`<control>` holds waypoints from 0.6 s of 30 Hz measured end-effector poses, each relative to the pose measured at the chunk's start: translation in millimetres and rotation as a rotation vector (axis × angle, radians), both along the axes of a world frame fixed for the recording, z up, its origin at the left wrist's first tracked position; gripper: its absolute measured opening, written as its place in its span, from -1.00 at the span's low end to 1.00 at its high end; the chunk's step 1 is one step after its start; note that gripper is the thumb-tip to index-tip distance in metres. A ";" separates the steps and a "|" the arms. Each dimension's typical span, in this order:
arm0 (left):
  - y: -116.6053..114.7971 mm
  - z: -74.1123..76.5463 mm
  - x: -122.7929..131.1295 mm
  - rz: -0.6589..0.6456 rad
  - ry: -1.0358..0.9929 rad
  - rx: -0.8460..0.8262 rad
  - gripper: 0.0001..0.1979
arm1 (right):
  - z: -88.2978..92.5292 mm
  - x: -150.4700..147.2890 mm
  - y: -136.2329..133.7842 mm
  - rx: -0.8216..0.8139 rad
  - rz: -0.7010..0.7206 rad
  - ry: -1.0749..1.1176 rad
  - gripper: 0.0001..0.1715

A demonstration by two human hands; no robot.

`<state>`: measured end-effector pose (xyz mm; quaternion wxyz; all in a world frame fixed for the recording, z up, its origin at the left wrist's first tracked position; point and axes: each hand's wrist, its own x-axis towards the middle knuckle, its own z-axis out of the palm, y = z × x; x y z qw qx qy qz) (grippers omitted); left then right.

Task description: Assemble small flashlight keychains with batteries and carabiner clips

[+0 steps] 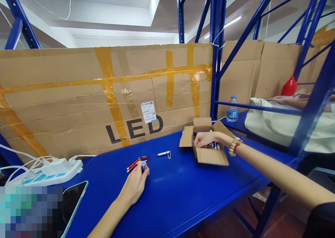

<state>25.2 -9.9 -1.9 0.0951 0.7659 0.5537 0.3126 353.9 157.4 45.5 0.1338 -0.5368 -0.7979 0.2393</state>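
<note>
Blue tabletop [183, 196], glossy, small parts lying loose on it. Left hand [134, 186]: fingers curled around a small purple cylinder [143, 167], round end facing up, clear of the fingers; most of the body hidden in the grip. Just beyond that hand, red cylinders [133, 166] lie bunched together, exact count unclear. Silver cylinder [162, 154] lies alone to the right of them, a small hook-like clip [169, 155] at its end.

Right hand [205, 139] is down in the cardboard box [212, 157], flaps folded outward, knuckles bent, fingertips hidden; can't tell whether they pinch anything. More small cylinders [216, 145] show inside beside the wrist, jumbled, some shiny. Beaded bracelet [232, 146] on the right wrist.

Handling, my guess: cylinders look light, rigid, probably metal-skinned, so not fragile, but smooth and likely to slip or roll. Best hold is thumb and forefinger across the middle of the barrel; the clip probably swings and may snag on neighbours in the box. Box looks light, soft-walled; flaps would bend if pulled, so take it by the side walls.

Off to the left: white power strip [70, 170] with cables, phone [74, 198] near the table edge.
</note>
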 end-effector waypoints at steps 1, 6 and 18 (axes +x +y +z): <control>0.0 -0.1 0.1 0.006 -0.001 -0.004 -0.74 | 1.0 -4.3 -5.2 -0.038 0.058 0.001 -0.84; -0.5 1.4 -1.7 0.030 -0.002 -0.006 -0.71 | 4.1 -17.0 -18.5 0.042 0.331 -0.127 -0.69; -3.6 4.8 -0.1 0.036 0.014 -0.043 -0.68 | 19.5 6.9 8.6 0.306 0.063 -0.583 -0.81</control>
